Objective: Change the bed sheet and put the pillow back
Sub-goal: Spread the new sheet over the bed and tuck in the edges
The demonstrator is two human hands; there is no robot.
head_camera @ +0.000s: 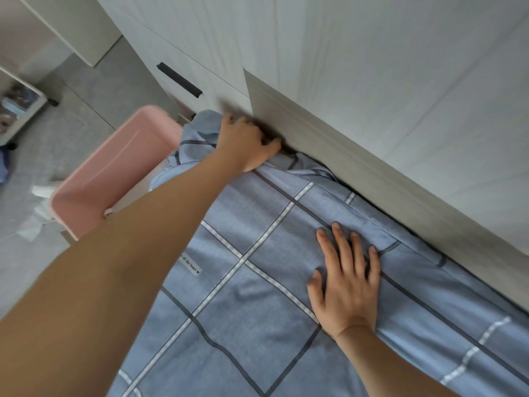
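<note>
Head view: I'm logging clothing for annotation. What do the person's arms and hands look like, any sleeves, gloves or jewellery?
Both forearms are bare as far as the frame shows: no sleeves or gloves. The right hand shows no ring, and neither wrist has a watch or bracelet. On the left hand the fingertips are hidden, so rings there cannot be ruled out.

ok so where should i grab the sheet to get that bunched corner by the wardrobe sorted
Take the bunched corner fold of the sheet, beside the left hand, coming from above on the bed side. The wardrobe panel blocks the far side, and the loose fabric stands up there. The right hand lies flat further along, pinning the rest.
</note>
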